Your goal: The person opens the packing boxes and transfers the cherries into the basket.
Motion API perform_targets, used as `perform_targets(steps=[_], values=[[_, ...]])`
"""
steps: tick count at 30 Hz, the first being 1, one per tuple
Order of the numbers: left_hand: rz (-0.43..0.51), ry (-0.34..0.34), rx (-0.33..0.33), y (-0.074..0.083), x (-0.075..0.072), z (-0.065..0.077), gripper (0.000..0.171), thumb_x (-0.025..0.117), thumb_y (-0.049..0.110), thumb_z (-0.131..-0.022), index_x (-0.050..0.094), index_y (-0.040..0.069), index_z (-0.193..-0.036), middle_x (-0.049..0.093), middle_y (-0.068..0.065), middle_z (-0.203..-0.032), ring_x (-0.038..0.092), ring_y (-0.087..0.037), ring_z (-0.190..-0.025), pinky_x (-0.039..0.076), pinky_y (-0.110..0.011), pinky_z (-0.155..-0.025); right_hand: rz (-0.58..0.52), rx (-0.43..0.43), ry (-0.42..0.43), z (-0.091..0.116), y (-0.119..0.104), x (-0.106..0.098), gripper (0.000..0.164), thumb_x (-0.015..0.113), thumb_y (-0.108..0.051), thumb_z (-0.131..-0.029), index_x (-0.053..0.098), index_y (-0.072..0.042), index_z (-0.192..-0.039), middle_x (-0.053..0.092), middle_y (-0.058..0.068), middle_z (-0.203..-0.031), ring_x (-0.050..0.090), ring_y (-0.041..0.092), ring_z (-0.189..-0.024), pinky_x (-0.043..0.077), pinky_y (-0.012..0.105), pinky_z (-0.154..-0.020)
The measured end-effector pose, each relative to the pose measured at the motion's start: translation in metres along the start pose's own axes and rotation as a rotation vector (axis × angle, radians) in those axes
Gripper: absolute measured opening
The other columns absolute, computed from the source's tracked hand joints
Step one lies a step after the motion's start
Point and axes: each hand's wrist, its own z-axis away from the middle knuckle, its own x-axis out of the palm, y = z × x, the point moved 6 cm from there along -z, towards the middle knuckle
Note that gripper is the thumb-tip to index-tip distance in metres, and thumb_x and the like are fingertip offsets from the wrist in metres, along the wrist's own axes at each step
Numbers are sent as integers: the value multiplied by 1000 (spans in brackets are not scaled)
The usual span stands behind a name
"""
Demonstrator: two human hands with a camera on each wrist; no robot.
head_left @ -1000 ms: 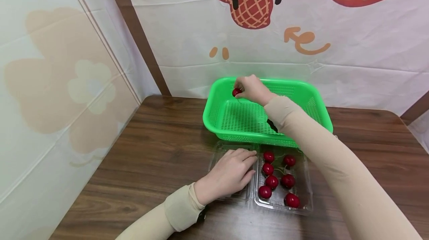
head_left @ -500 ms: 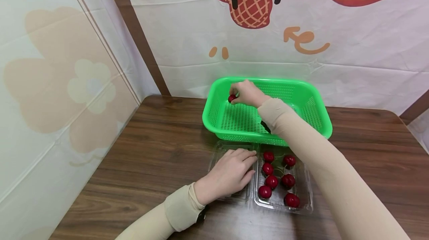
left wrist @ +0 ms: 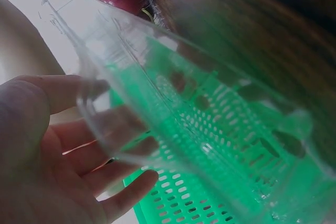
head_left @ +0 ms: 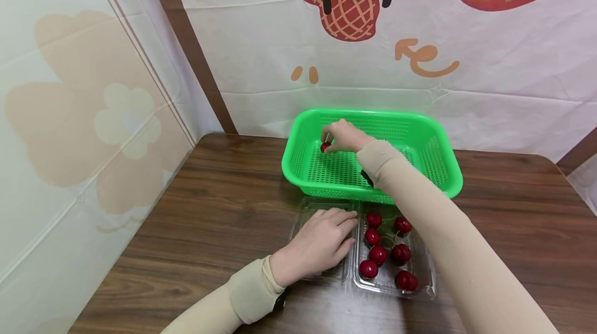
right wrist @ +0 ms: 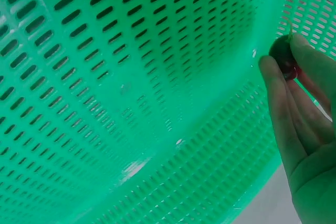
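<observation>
Inside the green basket (head_left: 373,189), toward its left end, my right hand (head_left: 344,136) pinches a dark red cherry (head_left: 325,146) between thumb and fingers. The right wrist view shows the cherry (right wrist: 283,57) with a short stem, close to the perforated wall. My left hand (head_left: 322,243) lies over the lid half of a clear plastic clamshell box (head_left: 429,285). In the left wrist view its fingers (left wrist: 128,195) are extended and relaxed against the clear plastic. Several cherries (head_left: 378,255) with stems lie in the box's right half.
The basket stands on the wooden table (head_left: 224,204) behind the box, near a printed white cloth backdrop (head_left: 261,49). Another cloth (head_left: 84,132) hangs along the left side. My right forearm passes above the box's right edge.
My right hand has lowered the cherry deeper into the basket, slightly to the left overall. The left hand and the cherries in the box have stayed put.
</observation>
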Motion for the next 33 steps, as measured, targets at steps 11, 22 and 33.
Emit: perform_targets(steps=[11, 22, 33], values=[[-4, 2, 3, 0, 0, 1, 32, 56, 28, -87, 66, 8, -110, 62, -5, -120, 53, -19, -110, 47, -34, -83, 1, -19, -76, -4, -1, 17, 31, 73, -17, -76, 67, -4, -104, 68, 14, -99, 61, 20, -89, 54, 35, -75], [-6, -7, 2, 2, -1, 0, 32, 56, 27, -87, 65, 8, -111, 62, -5, -120, 53, -18, -109, 47, -34, -83, -5, -26, -89, -9, -3, 23, 31, 73, -17, -76, 67, -5, -104, 69, 13, -99, 61, 20, -89, 54, 34, -75], [-25, -3, 2, 2, -1, 1, 33, 56, 27, -87, 66, 8, -112, 63, -5, -120, 53, -18, -109, 47, -33, -83, -3, -17, -147, -13, -5, 29, 31, 72, -15, -77, 65, -6, -106, 67, 12, -102, 62, 18, -85, 54, 31, -72]])
